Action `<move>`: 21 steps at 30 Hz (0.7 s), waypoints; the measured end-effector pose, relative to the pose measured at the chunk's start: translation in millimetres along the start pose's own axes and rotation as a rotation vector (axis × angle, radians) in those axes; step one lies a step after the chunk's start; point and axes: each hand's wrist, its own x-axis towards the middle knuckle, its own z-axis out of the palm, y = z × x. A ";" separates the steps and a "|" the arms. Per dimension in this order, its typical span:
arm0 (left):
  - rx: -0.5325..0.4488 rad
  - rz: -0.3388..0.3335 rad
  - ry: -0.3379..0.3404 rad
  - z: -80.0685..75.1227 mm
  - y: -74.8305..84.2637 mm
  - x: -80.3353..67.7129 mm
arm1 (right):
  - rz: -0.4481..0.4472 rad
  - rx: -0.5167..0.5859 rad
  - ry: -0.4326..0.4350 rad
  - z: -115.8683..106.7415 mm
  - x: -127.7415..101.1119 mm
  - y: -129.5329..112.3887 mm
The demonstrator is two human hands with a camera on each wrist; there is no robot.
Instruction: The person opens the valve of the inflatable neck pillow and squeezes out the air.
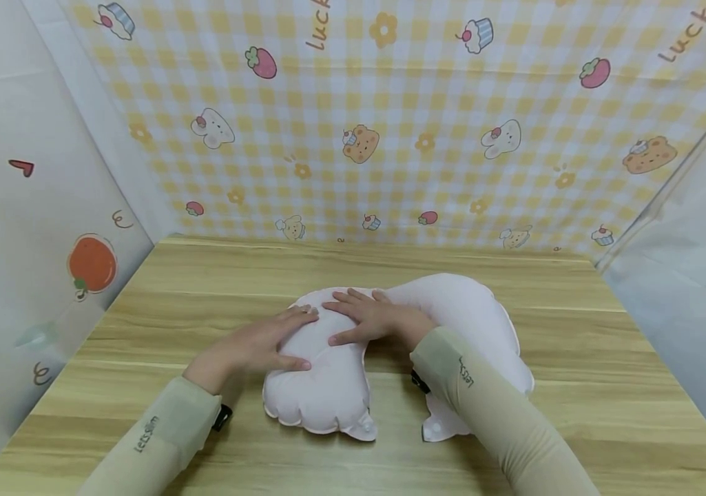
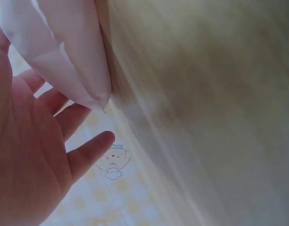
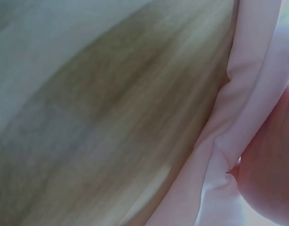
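A pale pink U-shaped neck pillow (image 1: 470,310) lies puffed up on the table, its two ends toward the near side. My left hand (image 1: 266,341) rests with spread fingers on the outer side of its left arm. In the left wrist view, the fingers of the left hand (image 2: 36,136) extend along the seamed edge of the pillow (image 2: 74,52). From the inner side, my right hand (image 1: 371,318) lies flat over the top of the same arm, fingers spread. The right wrist view shows only part of the right hand (image 3: 271,160) against the pillow's seam (image 3: 229,127).
The wood-grain table (image 1: 204,275) carries the pillow near its middle. A yellow checked cloth (image 1: 390,96) with printed animals hangs behind it. White sheets stand along the left side (image 1: 24,227) and right side (image 1: 693,213).
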 end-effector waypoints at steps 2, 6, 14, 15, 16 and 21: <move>0.003 0.001 -0.002 -0.4 0.4 0.0 | 0.001 -0.005 0.004 0.0 0.1 0.1; 0.020 -0.001 -0.001 -1.4 1.2 -1.4 | -0.002 0.009 0.014 -0.4 -0.2 -0.4; 0.067 0.074 0.115 -5.6 7.9 -12.6 | -0.069 0.065 0.108 -6.5 -12.0 -4.6; 0.070 0.089 0.136 -6.2 9.3 -14.4 | -0.082 0.076 0.128 -8.0 -14.8 -5.6; 0.077 0.101 0.152 -6.7 11.3 -15.9 | -0.092 0.084 0.146 -9.3 -17.5 -6.5; 0.128 0.135 0.183 -8.2 21.9 -21.9 | -0.120 0.133 0.197 -12.1 -29.7 -12.5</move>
